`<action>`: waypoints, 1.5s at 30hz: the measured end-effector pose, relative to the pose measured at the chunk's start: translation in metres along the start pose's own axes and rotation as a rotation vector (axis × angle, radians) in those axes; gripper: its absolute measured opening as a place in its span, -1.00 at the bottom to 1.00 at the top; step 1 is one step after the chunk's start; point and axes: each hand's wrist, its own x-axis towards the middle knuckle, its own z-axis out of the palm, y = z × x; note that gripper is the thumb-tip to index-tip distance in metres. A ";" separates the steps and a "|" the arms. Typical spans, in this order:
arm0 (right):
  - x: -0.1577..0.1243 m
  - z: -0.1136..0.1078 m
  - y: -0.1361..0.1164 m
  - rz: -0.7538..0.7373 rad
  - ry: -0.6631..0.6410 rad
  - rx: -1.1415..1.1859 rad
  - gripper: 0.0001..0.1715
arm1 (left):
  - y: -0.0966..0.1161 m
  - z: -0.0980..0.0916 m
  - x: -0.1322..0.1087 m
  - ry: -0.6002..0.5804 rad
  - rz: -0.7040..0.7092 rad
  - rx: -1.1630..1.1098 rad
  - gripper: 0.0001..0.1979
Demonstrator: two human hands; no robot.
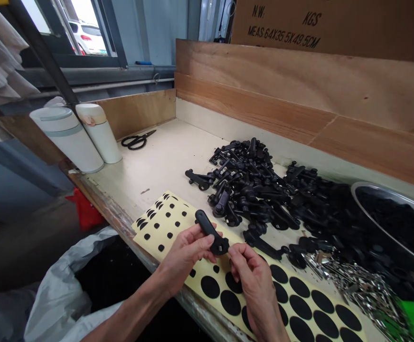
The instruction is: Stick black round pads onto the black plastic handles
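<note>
Handle (207, 230), black plastic, probably light and stiff, best held by its long shaft, is raised over a sheet of adhesive dots (178, 228). Left hand (185, 251) grips it, fingers curled beneath; right hand (253, 280) has fingers bunched at its head, contact unclear. Its underside is hidden. More handles (249, 190) lie piled beyond.

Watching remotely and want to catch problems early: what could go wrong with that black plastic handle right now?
The black plastic handle, pinched between left hand and right hand, could slip onto the yellow sheet of black adhesive dots and stick. Near the table edge, it might also fall into the open white sack.
</note>
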 end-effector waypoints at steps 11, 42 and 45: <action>-0.001 0.000 -0.001 -0.066 0.013 -0.073 -0.60 | 0.001 0.001 0.001 0.020 -0.027 0.083 -0.64; 0.002 -0.011 -0.004 -0.224 0.214 -0.667 -0.65 | 0.001 0.002 0.001 0.084 -0.004 0.115 -0.67; 0.002 -0.013 -0.005 -0.187 0.147 -0.419 -0.62 | 0.003 0.003 -0.001 0.050 -0.015 0.107 -0.69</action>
